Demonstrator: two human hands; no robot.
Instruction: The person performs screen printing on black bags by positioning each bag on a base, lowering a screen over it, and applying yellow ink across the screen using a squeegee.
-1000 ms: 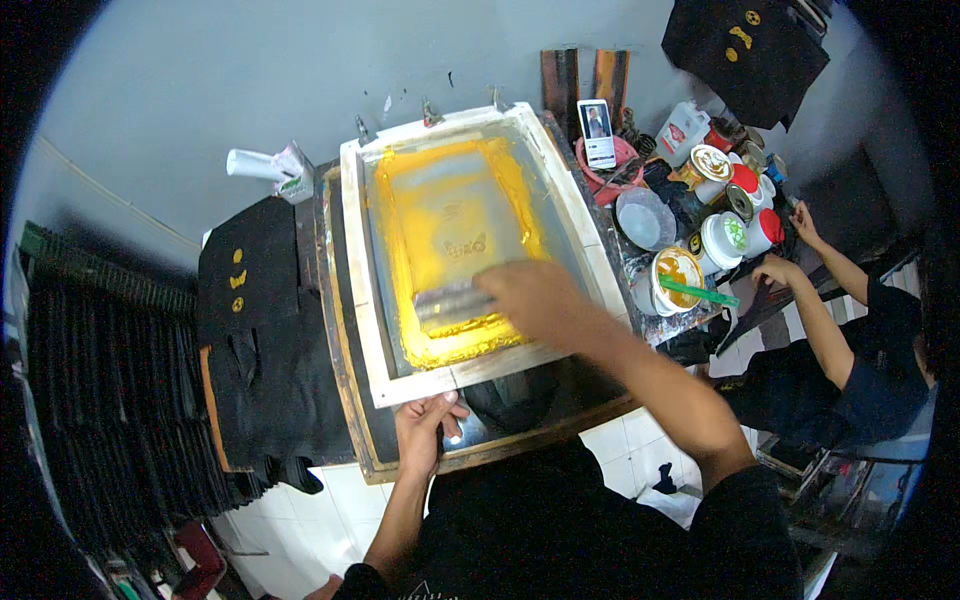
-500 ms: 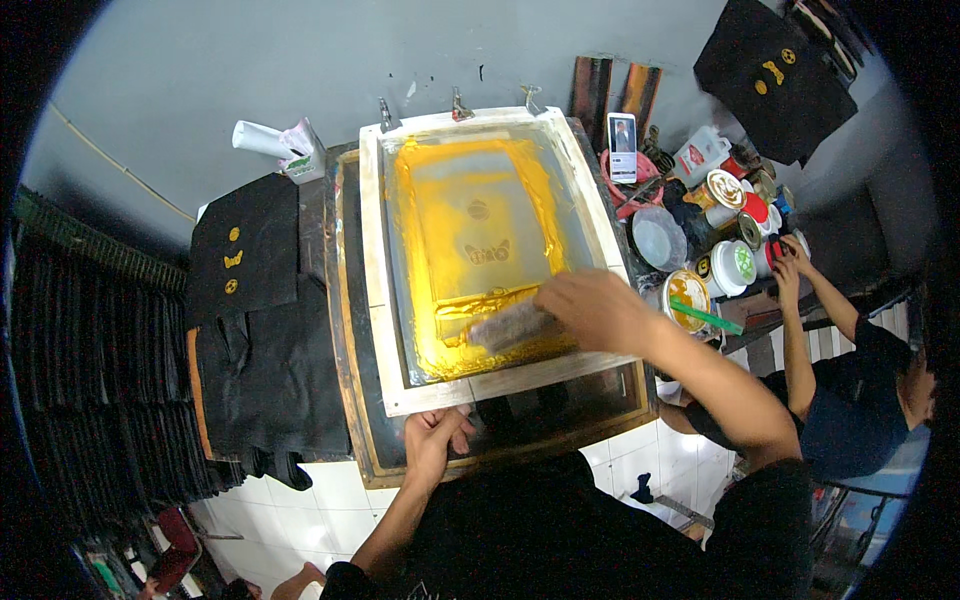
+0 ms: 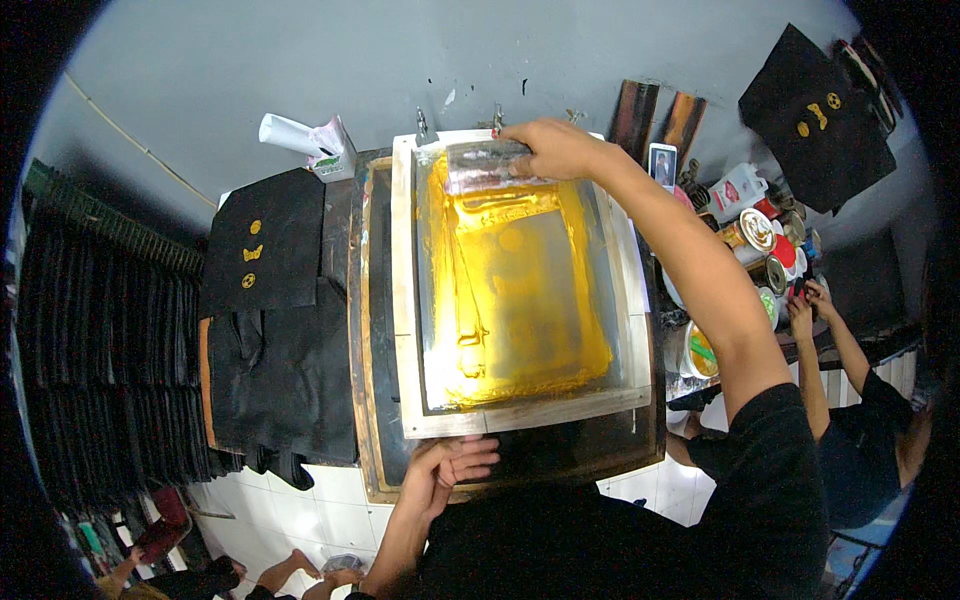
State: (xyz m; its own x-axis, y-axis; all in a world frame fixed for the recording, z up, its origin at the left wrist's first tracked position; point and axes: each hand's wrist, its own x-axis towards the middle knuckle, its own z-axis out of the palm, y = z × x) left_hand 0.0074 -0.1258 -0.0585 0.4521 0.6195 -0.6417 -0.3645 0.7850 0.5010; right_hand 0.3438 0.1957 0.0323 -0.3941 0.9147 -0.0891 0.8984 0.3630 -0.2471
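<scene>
At the far end of a white-framed printing screen (image 3: 408,330), my right hand (image 3: 556,148) grips a wide squeegee (image 3: 486,166). The squeegee's blade side rests toward the mesh, and yellow ink (image 3: 585,345) is smeared over the mesh and thick along its borders. Faint round and bow-like shapes show through the ink in the middle. My left hand (image 3: 448,470) is at the near edge of the screen, just below its front rail, fingers stretched out over the dark board (image 3: 560,450) beneath; it holds nothing that I can see.
Metal clamps (image 3: 498,120) line the screen's far rail. To the left lie black fabric pieces (image 3: 265,235) with yellow prints, beside stacked black fabric (image 3: 110,350). Paint tubs (image 3: 755,232), a phone (image 3: 662,165) and a co-worker's hands (image 3: 808,305) are on the right.
My right hand has carried the squeegee from the near end of the screen to the far end, leaving yellow ink over the mesh. The left hand's fingers have straightened.
</scene>
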